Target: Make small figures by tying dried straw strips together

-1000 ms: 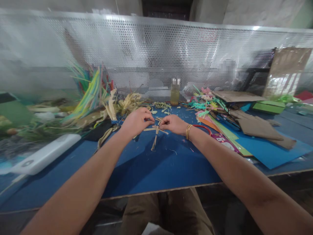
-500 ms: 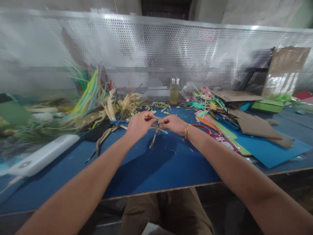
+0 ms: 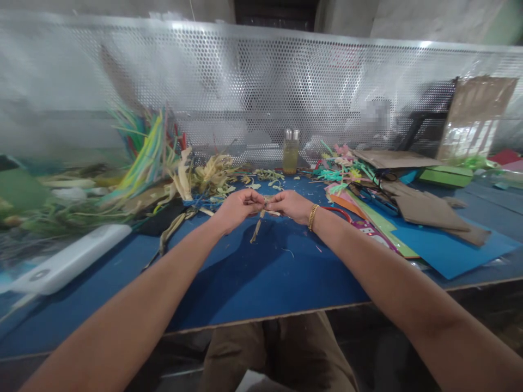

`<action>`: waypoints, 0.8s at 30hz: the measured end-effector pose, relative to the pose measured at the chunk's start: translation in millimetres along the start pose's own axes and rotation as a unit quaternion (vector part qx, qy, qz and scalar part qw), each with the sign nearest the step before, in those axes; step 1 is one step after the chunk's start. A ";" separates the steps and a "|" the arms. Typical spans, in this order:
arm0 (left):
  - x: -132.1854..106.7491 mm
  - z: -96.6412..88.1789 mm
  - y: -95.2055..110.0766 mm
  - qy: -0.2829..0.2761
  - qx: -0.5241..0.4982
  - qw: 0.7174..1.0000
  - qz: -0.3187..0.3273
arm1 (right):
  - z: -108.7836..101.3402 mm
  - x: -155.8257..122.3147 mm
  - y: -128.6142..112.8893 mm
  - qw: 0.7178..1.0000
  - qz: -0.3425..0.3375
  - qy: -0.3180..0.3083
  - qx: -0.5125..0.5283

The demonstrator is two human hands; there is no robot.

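Above the middle of the blue tabletop [image 3: 261,283], my left hand [image 3: 240,209] and my right hand [image 3: 291,206] meet fingertip to fingertip. Both pinch a strip of dried husk [image 3: 257,228], straw-coloured and thin, whose tail hangs down below the fingers. Its upper part is mostly covered by my fingertips. A gold bracelet [image 3: 312,217] circles my right wrist. Just behind my hands lie pale scraps of husk [image 3: 269,175], and a bunch of dried husks [image 3: 212,174] rests behind my left hand.
A white power strip [image 3: 75,258] lies at left, near coloured strips [image 3: 149,155]. A bottle of yellowish liquid [image 3: 290,155] stands by the perforated metal screen [image 3: 261,81]. At right are blue sheets [image 3: 449,258], brown cardboard [image 3: 433,215] and red-handled scissors [image 3: 341,212].
My hands have come together, closing the small gap between their fingertips. More of the husk strip is now covered, and its tail still hangs down.
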State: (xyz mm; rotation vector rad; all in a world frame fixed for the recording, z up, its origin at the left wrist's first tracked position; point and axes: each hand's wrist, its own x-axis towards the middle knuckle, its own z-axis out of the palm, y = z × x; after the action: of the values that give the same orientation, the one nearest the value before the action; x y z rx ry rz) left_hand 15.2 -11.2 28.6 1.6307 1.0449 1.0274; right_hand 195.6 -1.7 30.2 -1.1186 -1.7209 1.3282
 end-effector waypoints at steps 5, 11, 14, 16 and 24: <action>1.4 -1.3 3.2 0.019 0.138 0.989 0.052 | 0.9 -0.4 1.7 0.989 -0.024 0.049 -0.135; -0.1 -4.2 5.6 0.017 0.235 0.969 0.076 | -1.6 -3.1 -2.1 0.963 -0.104 0.071 -0.240; 0.9 -3.4 1.5 0.020 0.273 0.957 0.096 | -1.5 -4.4 -5.1 0.966 -0.111 0.077 -0.219; 1.9 -2.3 -1.7 0.022 0.289 0.951 0.107 | -1.1 -4.8 -7.3 0.976 -0.107 0.074 -0.175; 2.1 3.9 -3.5 -0.060 0.237 0.964 0.109 | -4.3 2.1 -5.0 0.995 -0.040 0.084 -0.046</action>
State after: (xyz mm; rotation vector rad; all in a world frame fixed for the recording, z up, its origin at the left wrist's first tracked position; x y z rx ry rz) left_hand 18.9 -9.5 24.7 2.2088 1.1019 0.8410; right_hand 197.5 1.4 36.1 -1.1651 -1.6971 1.0837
